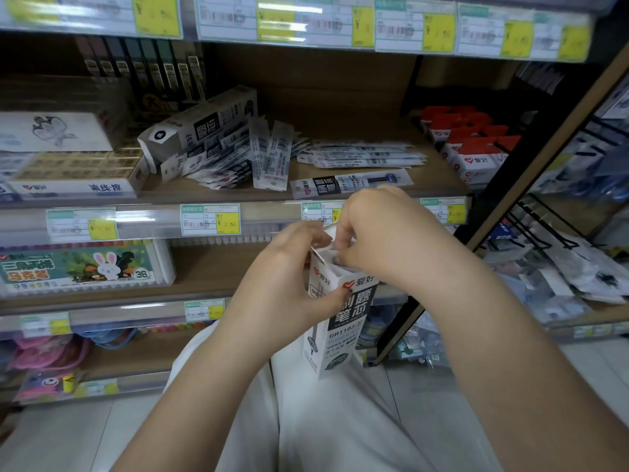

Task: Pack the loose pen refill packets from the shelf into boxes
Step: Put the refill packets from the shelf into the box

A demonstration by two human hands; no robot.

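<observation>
Your left hand (289, 277) grips a tall white cardboard box (340, 311) upright at centre; your right hand (377, 233) curls its fingertips into the open top. Flat glossy packets (235, 161) lie heaped on the wooden shelf (340, 131) at 11 o'clock.

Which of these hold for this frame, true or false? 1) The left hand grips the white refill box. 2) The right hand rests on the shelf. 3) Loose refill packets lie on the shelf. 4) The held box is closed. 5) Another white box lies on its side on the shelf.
1) True: the left hand grips the white refill box near its top.
2) False: the right hand is at the box's open top, fingers curled at the flaps.
3) True: loose refill packets lie heaped on the shelf.
4) False: its top flaps stand open.
5) True: a second white box lies tipped behind the heap.
</observation>
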